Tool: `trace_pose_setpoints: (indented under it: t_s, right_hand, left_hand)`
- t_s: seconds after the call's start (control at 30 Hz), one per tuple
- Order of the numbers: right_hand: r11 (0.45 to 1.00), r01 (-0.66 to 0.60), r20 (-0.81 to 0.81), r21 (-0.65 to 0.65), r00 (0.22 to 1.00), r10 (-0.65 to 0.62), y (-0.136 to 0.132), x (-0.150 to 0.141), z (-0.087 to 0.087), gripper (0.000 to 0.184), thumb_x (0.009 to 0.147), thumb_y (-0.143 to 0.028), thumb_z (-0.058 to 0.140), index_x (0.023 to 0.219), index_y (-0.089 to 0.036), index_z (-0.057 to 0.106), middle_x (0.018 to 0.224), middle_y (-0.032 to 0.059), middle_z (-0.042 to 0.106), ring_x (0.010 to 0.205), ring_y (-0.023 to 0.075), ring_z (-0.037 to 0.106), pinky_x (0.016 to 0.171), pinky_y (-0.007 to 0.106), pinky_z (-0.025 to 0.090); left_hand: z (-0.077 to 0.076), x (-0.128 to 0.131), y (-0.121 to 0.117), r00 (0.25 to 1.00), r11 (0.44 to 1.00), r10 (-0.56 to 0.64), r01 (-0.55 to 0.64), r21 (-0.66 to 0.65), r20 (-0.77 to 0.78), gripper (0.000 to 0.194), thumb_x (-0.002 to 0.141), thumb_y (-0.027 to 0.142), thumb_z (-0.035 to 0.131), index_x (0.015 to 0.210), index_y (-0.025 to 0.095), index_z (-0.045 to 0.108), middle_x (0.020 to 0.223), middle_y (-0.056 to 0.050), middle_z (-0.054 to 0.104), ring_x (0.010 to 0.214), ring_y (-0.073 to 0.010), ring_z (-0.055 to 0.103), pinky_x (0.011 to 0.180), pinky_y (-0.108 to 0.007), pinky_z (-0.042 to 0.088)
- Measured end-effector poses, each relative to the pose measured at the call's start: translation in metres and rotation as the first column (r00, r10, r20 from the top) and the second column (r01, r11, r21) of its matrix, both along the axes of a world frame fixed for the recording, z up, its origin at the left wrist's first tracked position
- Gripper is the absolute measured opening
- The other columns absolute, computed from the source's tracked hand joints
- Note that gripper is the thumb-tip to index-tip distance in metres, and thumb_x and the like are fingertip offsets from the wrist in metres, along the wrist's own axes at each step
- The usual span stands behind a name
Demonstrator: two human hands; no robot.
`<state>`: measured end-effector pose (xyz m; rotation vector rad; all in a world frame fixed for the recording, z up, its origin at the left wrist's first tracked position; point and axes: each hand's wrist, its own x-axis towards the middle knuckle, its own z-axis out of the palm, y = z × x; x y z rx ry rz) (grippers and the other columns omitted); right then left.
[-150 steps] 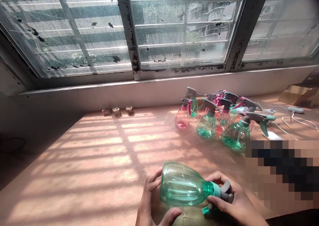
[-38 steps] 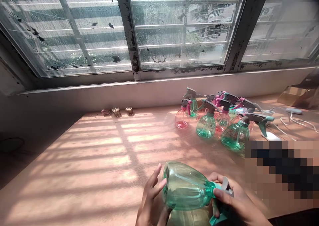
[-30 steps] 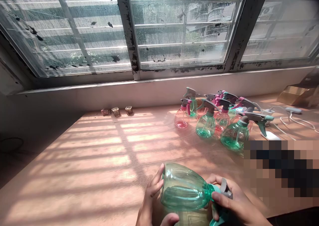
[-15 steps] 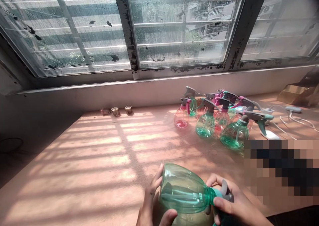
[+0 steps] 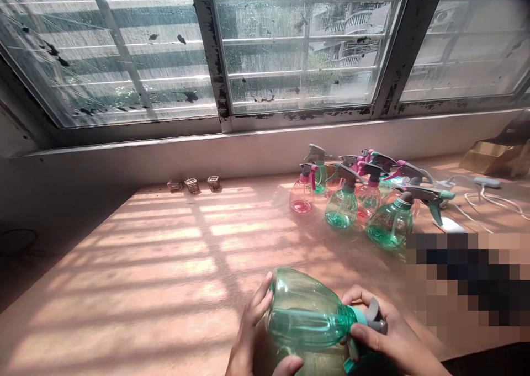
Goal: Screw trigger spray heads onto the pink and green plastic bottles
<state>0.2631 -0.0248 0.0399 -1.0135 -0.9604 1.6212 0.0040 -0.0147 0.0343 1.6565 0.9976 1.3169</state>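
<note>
A green see-through spray bottle (image 5: 304, 310) lies sideways between my hands at the bottom of the view, base to the left. My left hand (image 5: 249, 329) is wrapped round the base end, fingers behind and thumb in front. At the neck, my right hand (image 5: 391, 337) grips the turquoise collar (image 5: 359, 315) with thumb and fingers. A grey sprayer part (image 5: 374, 312) sticks out beside the right fingers; the rest of the sprayer head is partly hidden. Beneath the bottle is a pale greenish see-through shape (image 5: 318, 362), cut off by the frame edge.
Several green and pink spray bottles stand at the back right, among them a green one (image 5: 342, 207) and a pink one (image 5: 301, 196). White cables (image 5: 476, 199) and a box (image 5: 482, 156) lie further right. Small clear pieces (image 5: 191, 185) sit by the wall under the window.
The bottle has turned slightly in my hands, its base a little higher. A turquoise part below the neck now shows more. The right thumb has shifted slightly left and up.
</note>
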Motion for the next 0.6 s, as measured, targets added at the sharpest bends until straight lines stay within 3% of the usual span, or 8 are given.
trace_pose_setpoints:
  t_s: [0.07,0.17,0.4,0.5,0.6]
  right_hand:
    - [1.0,0.007,-0.002,0.014,1.0,-0.007,-0.0002,-0.0003,-0.0026,0.05,0.076,-0.053,0.092,0.101,-0.021,0.062,0.066,-0.0011,0.075,0.058,0.016,0.068,0.058,0.027,0.055]
    - [1.0,0.009,-0.001,0.029,1.0,-0.009,0.0006,0.0,-0.0067,0.05,0.077,-0.052,0.091,0.102,-0.02,0.062,0.066,0.001,0.077,0.058,0.0163,0.069,0.057,0.026,0.054]
    - [0.996,0.088,-0.018,-0.005,0.996,-0.088,0.0039,0.0029,-0.006,0.053,0.081,-0.057,0.085,0.107,-0.02,0.06,0.063,0.0046,0.08,0.059,0.0211,0.072,0.06,0.031,0.057]
    - [0.998,0.059,-0.013,0.008,0.998,-0.059,0.0033,0.0021,-0.0037,0.052,0.081,-0.057,0.086,0.105,-0.019,0.061,0.062,0.0053,0.08,0.057,0.0199,0.071,0.057,0.029,0.055]
    - [0.999,0.044,0.008,-0.009,0.999,-0.044,0.0015,-0.0004,-0.0023,0.055,0.077,-0.054,0.091,0.106,-0.018,0.061,0.062,0.0037,0.08,0.058,0.019,0.071,0.057,0.027,0.054]
  left_hand:
    - [0.0013,0.0003,-0.0021,1.0,1.0,-0.009,0.009,-0.009,0.006,0.067,0.089,0.069,0.067,0.147,0.037,0.053,0.167,-0.008,0.045,0.158,-0.0373,0.033,0.129,-0.056,0.027]
    - [0.0022,-0.0015,-0.0023,1.0,1.0,-0.003,0.003,-0.024,-0.006,0.053,0.097,0.062,0.059,0.143,0.036,0.056,0.166,-0.009,0.047,0.156,-0.035,0.039,0.127,-0.053,0.033]
    - [0.0026,-0.0037,0.0045,0.98,0.973,0.096,-0.055,0.224,-0.176,0.041,0.105,0.036,0.055,0.145,0.039,0.059,0.157,-0.008,0.057,0.145,-0.0323,0.054,0.116,-0.046,0.05]
    - [0.0026,0.0003,0.0021,0.981,0.975,0.103,-0.067,0.212,-0.164,0.05,0.103,0.049,0.057,0.151,0.038,0.052,0.159,-0.009,0.054,0.149,-0.0338,0.049,0.121,-0.048,0.042]
    - [0.0002,0.002,-0.0015,0.996,0.994,0.046,-0.038,0.101,-0.075,0.065,0.092,0.066,0.064,0.149,0.038,0.049,0.164,-0.01,0.048,0.155,-0.0365,0.039,0.126,-0.052,0.033]
